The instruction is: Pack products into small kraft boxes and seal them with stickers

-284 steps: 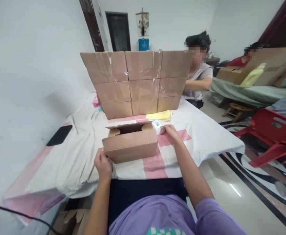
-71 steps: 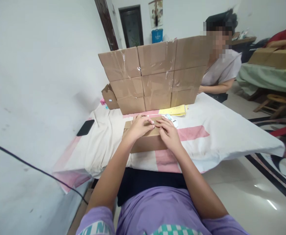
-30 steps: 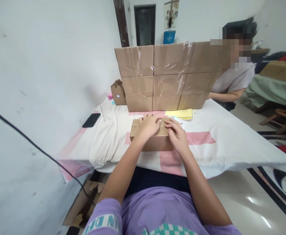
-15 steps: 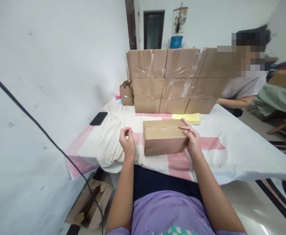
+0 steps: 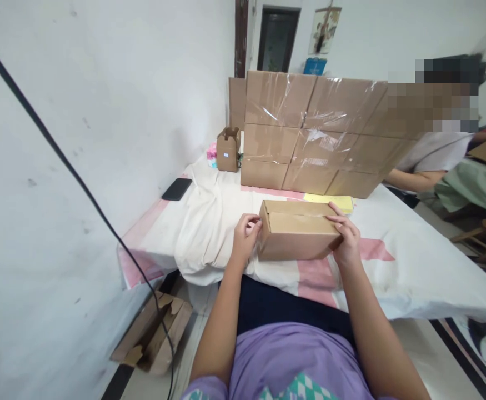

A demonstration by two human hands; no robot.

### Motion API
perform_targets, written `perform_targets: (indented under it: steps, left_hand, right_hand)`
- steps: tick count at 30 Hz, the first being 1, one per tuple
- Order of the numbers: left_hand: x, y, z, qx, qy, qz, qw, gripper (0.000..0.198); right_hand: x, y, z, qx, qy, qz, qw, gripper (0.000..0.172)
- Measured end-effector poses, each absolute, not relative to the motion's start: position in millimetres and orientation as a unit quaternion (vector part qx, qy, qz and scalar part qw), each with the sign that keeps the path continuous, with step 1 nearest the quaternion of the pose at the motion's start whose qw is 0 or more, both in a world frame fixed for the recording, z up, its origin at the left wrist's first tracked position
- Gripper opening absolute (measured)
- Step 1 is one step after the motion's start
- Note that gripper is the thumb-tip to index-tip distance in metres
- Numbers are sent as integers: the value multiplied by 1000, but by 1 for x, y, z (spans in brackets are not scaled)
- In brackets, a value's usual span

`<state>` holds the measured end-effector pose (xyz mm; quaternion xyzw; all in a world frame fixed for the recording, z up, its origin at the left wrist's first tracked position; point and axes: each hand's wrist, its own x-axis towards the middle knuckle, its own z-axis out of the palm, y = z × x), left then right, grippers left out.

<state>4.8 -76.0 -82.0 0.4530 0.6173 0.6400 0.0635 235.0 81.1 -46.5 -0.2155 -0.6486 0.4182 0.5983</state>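
A closed brown cardboard box (image 5: 296, 239) lies on the cloth-covered table in front of me, its long top seam facing up. My right hand (image 5: 346, 236) grips its right end, fingers on top and around the corner. At the left end, my left hand (image 5: 246, 233) has thumb and fingertips drawn together in a pinch against the edge of the box. Whatever those fingers pinch is too small to make out. Behind the box lies a yellow sheet (image 5: 330, 202).
A wall of taped cardboard boxes (image 5: 321, 133) stands at the back of the table. Left of it are a small open carton (image 5: 227, 153) and a black phone (image 5: 176, 189). A black cable (image 5: 80, 183) hangs at left; an open carton (image 5: 155, 333) sits on the floor. Another person (image 5: 438, 153) is at right.
My left hand has moved right, from beside the box to its left end. My right hand keeps its hold. The whole view has shifted slightly.
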Motion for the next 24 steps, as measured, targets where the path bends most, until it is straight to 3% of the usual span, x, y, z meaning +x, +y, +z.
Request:
perform_targets:
  steps: [18, 24]
  left_hand:
    - [9, -75, -87, 451, 600, 660, -18, 22]
    - [-17, -87, -84, 349, 614, 704, -75, 22]
  right_hand:
    - [233, 70, -45, -225, -656, 401, 598, 20]
    - [224, 58, -44, -248, -665, 351, 611, 20]
